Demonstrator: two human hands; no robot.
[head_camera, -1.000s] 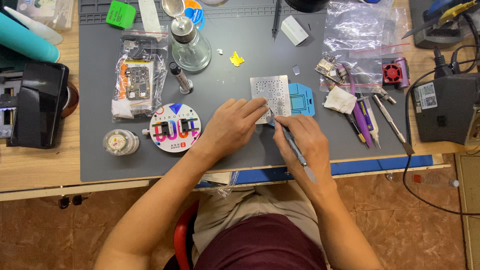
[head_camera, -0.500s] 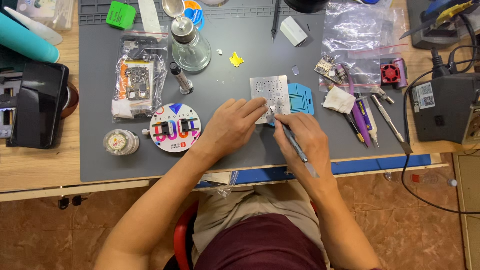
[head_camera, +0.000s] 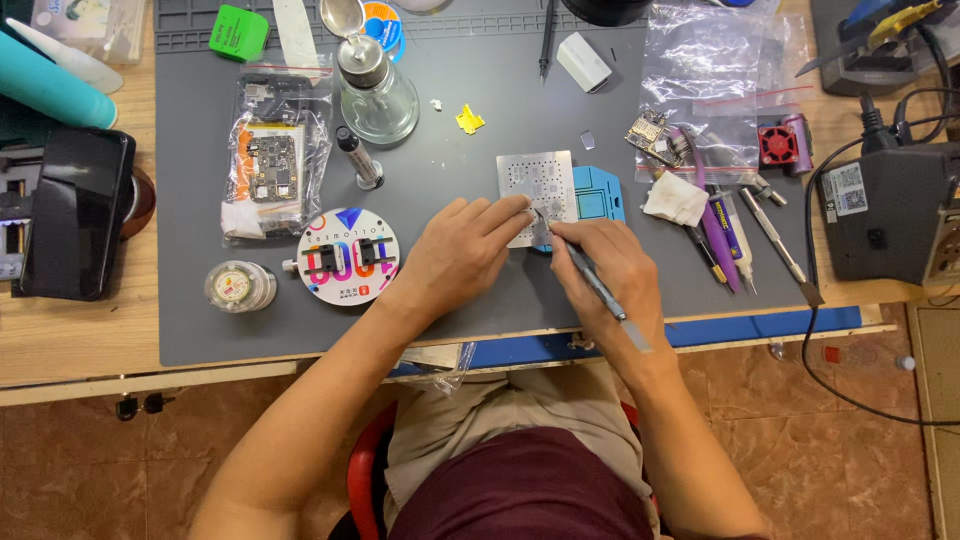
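Note:
A thin metal stencil plate (head_camera: 538, 180) with small perforated patterns lies on a blue holder (head_camera: 598, 192) in the middle of the grey work mat (head_camera: 480, 100). My left hand (head_camera: 458, 255) rests on the mat with its fingertips pressing the stencil's lower left edge. My right hand (head_camera: 605, 265) grips a slim grey pen-like tool (head_camera: 596, 290) like a pencil; its tip touches the stencil's lower edge, close to my left fingertips.
A round white fixture disc (head_camera: 348, 257), a small round tin (head_camera: 240, 287), a bagged circuit board (head_camera: 272, 165) and a glass dispenser bottle (head_camera: 375, 90) sit to the left. Tweezers, purple tools (head_camera: 722, 235) and plastic bags lie to the right, by a dark soldering station (head_camera: 885, 210).
Both hands stay on the stencil; my right hand and the tool's tip have shifted only slightly along its lower edge.

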